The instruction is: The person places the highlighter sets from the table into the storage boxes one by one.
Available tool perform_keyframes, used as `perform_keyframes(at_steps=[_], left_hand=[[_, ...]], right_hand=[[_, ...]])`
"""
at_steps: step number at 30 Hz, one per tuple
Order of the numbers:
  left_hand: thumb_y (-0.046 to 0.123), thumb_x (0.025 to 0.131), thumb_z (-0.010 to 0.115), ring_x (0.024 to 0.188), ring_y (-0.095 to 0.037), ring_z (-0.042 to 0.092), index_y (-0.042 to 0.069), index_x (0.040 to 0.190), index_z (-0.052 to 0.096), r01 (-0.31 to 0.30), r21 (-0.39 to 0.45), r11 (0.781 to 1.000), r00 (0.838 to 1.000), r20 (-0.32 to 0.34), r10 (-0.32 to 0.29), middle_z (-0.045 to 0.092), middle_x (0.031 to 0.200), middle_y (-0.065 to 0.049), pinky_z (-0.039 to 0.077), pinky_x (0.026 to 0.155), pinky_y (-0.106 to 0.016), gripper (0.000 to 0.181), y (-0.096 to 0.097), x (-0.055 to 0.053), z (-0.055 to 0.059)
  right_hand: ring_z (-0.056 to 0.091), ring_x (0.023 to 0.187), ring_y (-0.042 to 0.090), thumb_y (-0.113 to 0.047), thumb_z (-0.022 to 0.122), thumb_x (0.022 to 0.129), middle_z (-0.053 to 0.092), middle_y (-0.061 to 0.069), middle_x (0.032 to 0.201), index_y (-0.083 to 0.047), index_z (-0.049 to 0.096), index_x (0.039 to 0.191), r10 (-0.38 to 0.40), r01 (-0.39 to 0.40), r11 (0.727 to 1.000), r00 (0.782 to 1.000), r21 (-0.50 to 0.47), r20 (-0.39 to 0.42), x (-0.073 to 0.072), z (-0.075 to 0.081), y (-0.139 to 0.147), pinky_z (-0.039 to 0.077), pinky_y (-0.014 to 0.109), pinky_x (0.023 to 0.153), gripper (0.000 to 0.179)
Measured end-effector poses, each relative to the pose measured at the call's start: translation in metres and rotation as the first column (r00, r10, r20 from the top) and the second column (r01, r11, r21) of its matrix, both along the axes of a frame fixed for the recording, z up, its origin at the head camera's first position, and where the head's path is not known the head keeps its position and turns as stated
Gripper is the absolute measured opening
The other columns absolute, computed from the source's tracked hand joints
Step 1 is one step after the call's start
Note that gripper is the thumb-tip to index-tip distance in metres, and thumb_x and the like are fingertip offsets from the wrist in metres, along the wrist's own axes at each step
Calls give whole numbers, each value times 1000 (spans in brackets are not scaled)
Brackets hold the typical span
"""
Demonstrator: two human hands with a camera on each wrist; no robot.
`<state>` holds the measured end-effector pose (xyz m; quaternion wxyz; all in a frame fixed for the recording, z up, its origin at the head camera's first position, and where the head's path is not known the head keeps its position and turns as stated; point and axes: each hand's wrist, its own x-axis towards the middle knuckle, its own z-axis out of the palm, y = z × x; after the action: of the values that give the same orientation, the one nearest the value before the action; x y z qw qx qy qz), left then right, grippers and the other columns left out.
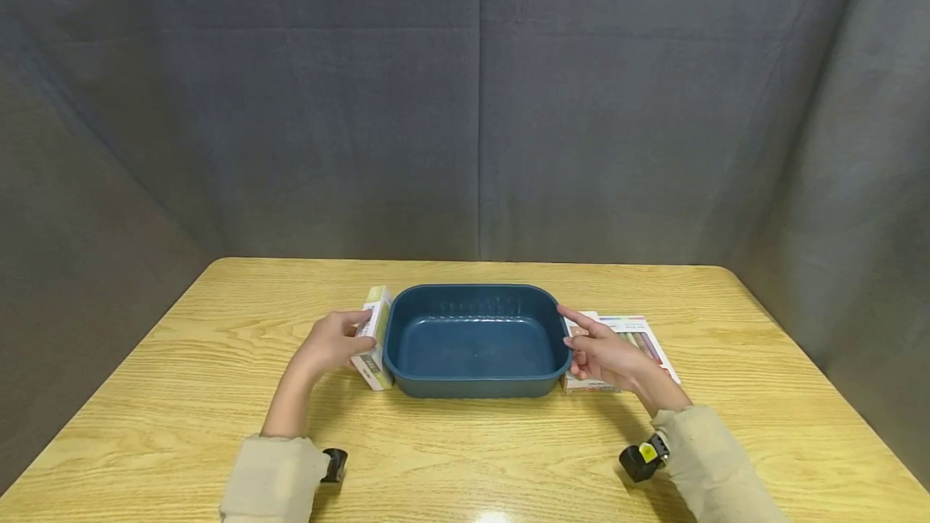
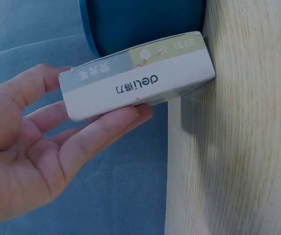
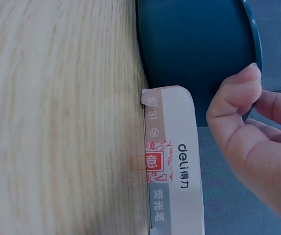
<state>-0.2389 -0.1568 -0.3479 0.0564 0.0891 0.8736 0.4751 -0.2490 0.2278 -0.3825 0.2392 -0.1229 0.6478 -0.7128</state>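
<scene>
My left grip (image 1: 333,341) pinches the green-banded deli S731 highlighter box (image 2: 140,81) by its upper part, on edge just left of the blue plastic tub (image 1: 475,386). My right grip (image 1: 609,353) touches the tub's right rim with thumb and forefinger; whether it pinches, I cannot tell. Held so high, the box could pivot or slip if the tub's wall knocks it. Uneven pressure on the rim could slide the tub into it. Right of the tub, my knuckles could shove the peach-banded deli S731 highlighter box (image 3: 182,127). I count one tub, one box at its left, at least one at its right, my hand partly hiding that spot, and one table (image 1: 472,450) beneath.
</scene>
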Motion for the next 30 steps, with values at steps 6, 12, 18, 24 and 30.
perform_keyframes(at_steps=[6,12,18,24,30], left_hand=[[0,78,53,77,-25,61,-14,125,42,-37,-35,999,999,-11,37,58,100,-27,50,57,-37,50,-3,1,0],[1,80,52,81,-26,61,-13,124,44,-101,-22,995,995,5,101,56,106,-28,50,59,-36,47,-10,0,-1],[1,83,49,86,-31,60,-14,125,41,-139,37,990,990,18,139,52,111,-31,51,63,-37,46,-17,1,-1],[0,84,47,86,-34,60,-15,126,39,-150,102,983,989,3,150,51,109,-34,51,64,-38,46,-23,3,3],[0,84,46,87,-35,59,-17,126,36,-160,156,975,987,7,161,49,110,-36,51,64,-36,47,-27,4,11]], right_hand=[[53,52,10,1,31,95,43,1,68,-9,-2,144,2,-2,1000,1000,-6,9,1,1,-1,40,22,50,60],[53,52,10,0,31,95,44,1,66,-8,-2,144,4,-4,1000,1000,-6,4,1,1,-1,40,22,51,59],[53,52,9,1,31,95,44,1,67,-7,-3,144,10,-10,1000,1000,-12,-2,1,1,0,40,22,51,60],[53,52,10,1,31,95,43,1,67,-8,-2,144,3,-3,1000,1000,-8,8,2,2,0,40,22,50,60],[53,52,9,1,30,95,44,0,67,-7,-4,143,22,-22,999,1000,-28,-5,0,0,0,40,21,50,60]])
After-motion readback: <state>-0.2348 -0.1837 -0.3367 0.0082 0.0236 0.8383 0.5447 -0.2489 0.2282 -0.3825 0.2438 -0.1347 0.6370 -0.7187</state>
